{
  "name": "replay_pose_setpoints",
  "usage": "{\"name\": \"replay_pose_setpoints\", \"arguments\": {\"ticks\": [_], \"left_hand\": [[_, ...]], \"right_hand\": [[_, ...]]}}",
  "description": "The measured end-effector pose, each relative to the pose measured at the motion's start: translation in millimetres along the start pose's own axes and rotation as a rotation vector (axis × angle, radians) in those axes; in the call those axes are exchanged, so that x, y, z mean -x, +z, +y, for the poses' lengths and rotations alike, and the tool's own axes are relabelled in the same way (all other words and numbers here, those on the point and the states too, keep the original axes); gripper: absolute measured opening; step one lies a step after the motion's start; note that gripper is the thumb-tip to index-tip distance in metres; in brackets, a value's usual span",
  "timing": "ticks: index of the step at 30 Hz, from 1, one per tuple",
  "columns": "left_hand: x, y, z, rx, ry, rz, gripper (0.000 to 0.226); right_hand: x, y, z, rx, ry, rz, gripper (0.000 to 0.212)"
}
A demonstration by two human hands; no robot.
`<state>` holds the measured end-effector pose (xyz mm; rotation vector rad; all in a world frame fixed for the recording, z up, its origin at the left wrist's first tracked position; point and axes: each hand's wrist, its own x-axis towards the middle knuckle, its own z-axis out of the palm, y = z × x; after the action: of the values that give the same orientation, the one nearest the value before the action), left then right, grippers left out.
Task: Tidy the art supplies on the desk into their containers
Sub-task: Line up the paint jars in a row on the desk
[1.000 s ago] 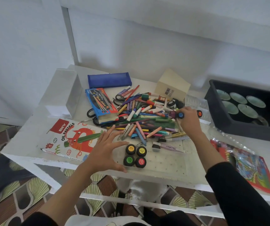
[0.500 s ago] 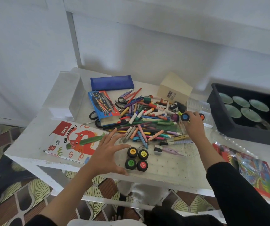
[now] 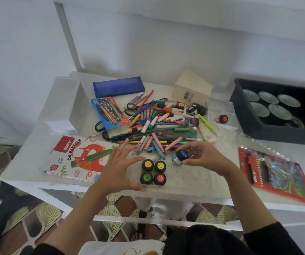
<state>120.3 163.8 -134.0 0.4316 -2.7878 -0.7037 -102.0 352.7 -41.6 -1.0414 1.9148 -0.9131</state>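
My right hand (image 3: 203, 159) pinches a small paint pot with a blue lid (image 3: 180, 157), held just right of a block of paint pots (image 3: 153, 172) with orange, yellow, green and red lids. Those pots stand in a clear plastic tray (image 3: 194, 181) near the desk's front edge. My left hand (image 3: 119, 168) lies with spread, straight fingers against the tray's left end. Behind both hands sprawls a heap of crayons, markers and pens (image 3: 164, 124). An orange-lidded pot (image 3: 222, 119) sits in a second clear tray (image 3: 221, 111) at the back right.
An oil pastels box (image 3: 74, 157) lies at the left, a blue pencil case (image 3: 118, 86) and coloured pencil box (image 3: 111, 115) behind it. A cream carton (image 3: 192, 89), a dark bin of round lids (image 3: 276, 111) and a red packet (image 3: 275, 172) stand to the right. Scissors (image 3: 131, 107) lie in the heap.
My right hand has lifted the blue-lidded pot from the back right of the heap and brought it toward me, down beside the pots in the front tray. My left hand stayed put.
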Motion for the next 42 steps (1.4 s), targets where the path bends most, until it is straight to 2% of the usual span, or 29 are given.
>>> {"name": "replay_pose_setpoints", "arguments": {"ticks": [7,11,18,23,26,29,34,37,42], "left_hand": [[0,-1,1,0.001,0.013,0.006,0.097],[-1,0,0,-0.002,0.018,0.011,0.098],[0,2,-1,0.008,0.032,0.038,0.097],[0,1,0,0.030,0.033,0.048,0.095],[1,1,-1,0.023,0.019,0.032,0.095],[0,1,0,0.018,0.010,0.028,0.095],[1,1,-1,0.047,0.012,0.049,0.091],[0,1,-1,0.063,0.002,0.047,0.089],[0,-1,1,0.084,-0.039,0.017,0.088]], "right_hand": [[7,17,-3,0.294,-0.001,-0.236,0.035],[1,26,-5,0.422,0.039,-0.307,0.035],[0,29,-1,0.437,0.029,-0.330,0.036],[0,31,-2,0.488,0.053,-0.285,0.025],[1,29,-3,0.447,0.047,-0.237,0.023],[5,16,-7,0.319,0.022,-0.113,0.017],[-2,-32,9,0.213,0.062,0.353,0.012],[-23,-70,31,0.247,0.127,0.541,0.017],[-63,-124,65,0.536,0.182,0.571,0.033]]}}
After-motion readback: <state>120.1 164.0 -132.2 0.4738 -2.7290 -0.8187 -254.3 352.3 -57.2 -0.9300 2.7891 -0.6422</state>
